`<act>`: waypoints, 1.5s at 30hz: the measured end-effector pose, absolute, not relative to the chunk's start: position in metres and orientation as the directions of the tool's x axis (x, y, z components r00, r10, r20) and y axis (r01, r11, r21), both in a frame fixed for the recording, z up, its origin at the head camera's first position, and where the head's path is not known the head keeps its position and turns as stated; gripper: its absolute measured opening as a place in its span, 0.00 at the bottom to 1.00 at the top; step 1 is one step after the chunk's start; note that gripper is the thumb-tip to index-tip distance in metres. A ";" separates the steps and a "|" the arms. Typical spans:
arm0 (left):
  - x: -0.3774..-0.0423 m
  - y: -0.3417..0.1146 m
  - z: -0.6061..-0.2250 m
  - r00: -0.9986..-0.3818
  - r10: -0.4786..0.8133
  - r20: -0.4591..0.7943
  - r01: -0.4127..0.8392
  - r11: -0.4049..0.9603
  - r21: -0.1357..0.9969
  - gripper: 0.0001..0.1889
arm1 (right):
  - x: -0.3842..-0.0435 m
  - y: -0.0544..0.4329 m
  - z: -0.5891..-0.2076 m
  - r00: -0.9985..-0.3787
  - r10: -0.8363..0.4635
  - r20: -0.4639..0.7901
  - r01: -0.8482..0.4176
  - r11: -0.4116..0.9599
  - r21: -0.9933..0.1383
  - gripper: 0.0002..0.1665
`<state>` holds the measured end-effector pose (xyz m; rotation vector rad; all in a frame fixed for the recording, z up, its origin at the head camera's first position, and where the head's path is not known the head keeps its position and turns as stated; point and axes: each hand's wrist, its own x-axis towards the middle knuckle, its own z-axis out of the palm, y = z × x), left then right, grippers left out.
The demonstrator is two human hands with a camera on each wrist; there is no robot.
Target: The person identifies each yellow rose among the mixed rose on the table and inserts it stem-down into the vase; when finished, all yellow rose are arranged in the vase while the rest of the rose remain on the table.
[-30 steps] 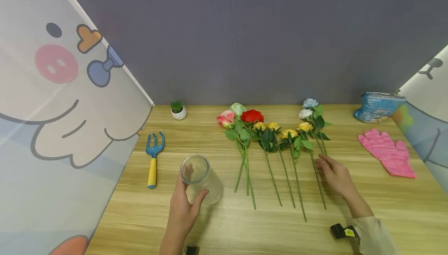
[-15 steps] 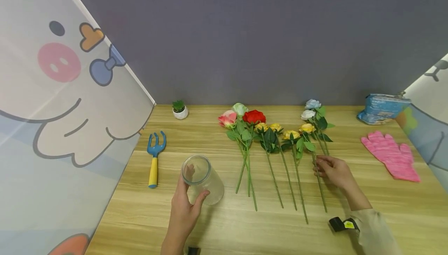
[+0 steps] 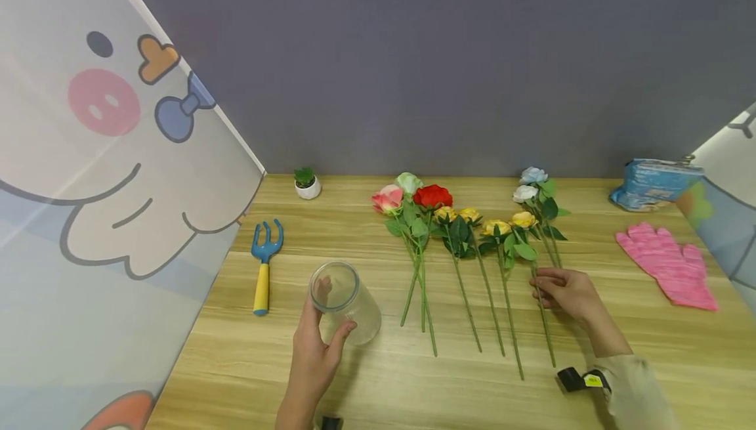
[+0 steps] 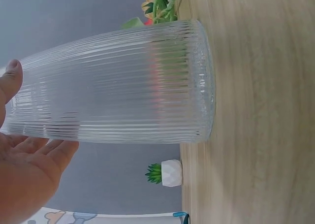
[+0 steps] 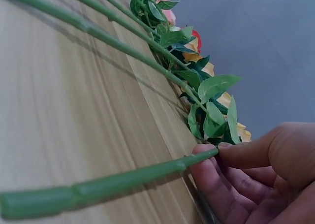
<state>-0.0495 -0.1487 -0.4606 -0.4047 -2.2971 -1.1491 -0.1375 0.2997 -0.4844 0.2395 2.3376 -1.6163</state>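
Observation:
My left hand (image 3: 315, 354) grips a clear ribbed glass vase (image 3: 360, 315) around its upper side, with the thumb on the near side. In the left wrist view the vase (image 4: 118, 86) stands with its base at the wooden table. My right hand (image 3: 569, 295) pinches the green stem (image 5: 142, 177) of the rightmost yellow rose (image 3: 523, 220) between thumb and forefinger. Three other yellow roses (image 3: 496, 228) lie to its left. A pale blue rose (image 3: 534, 175) and a white rose (image 3: 525, 193) lie just behind it, their lower stems partly hidden by the hand.
Pink (image 3: 388, 199), pale green (image 3: 409, 183) and red (image 3: 434, 196) roses lie with crossed stems mid-table. A blue-and-yellow hand fork (image 3: 262, 266) and a small potted plant (image 3: 307, 184) are at left. A pink glove (image 3: 670, 266) and blue bag (image 3: 655, 184) lie right.
My right hand now pinches the yellow rose's stem, where it was reaching at it before. The whole scene shifts slightly right in the head view. My left hand keeps its hold on the vase.

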 end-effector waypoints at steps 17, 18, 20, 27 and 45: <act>-0.050 -0.147 -0.461 -0.833 0.007 0.553 0.457 0.570 0.683 0.53 | -0.127 0.287 -0.466 -0.973 0.055 -0.224 0.231 0.251 -0.940 0.27; -0.050 -0.147 -0.461 -0.834 0.006 0.551 0.457 0.569 0.684 0.53 | -0.127 0.286 -0.464 -0.974 0.057 -0.221 0.228 0.247 -0.942 0.27; -0.051 -0.147 -0.461 -0.834 0.007 0.551 0.458 0.565 0.686 0.52 | -0.126 0.284 -0.461 -0.974 0.067 -0.215 0.224 0.221 -0.949 0.27; -0.053 -0.146 -0.463 -0.824 0.013 0.566 0.483 0.538 0.691 0.49 | -0.122 0.277 -0.451 -0.980 0.085 -0.182 0.187 0.050 -0.981 0.13; -0.051 -0.145 -0.466 -0.832 -0.005 0.555 0.475 0.508 0.718 0.48 | -0.119 0.232 -0.414 -0.982 0.180 0.059 -0.101 -0.235 -0.967 0.15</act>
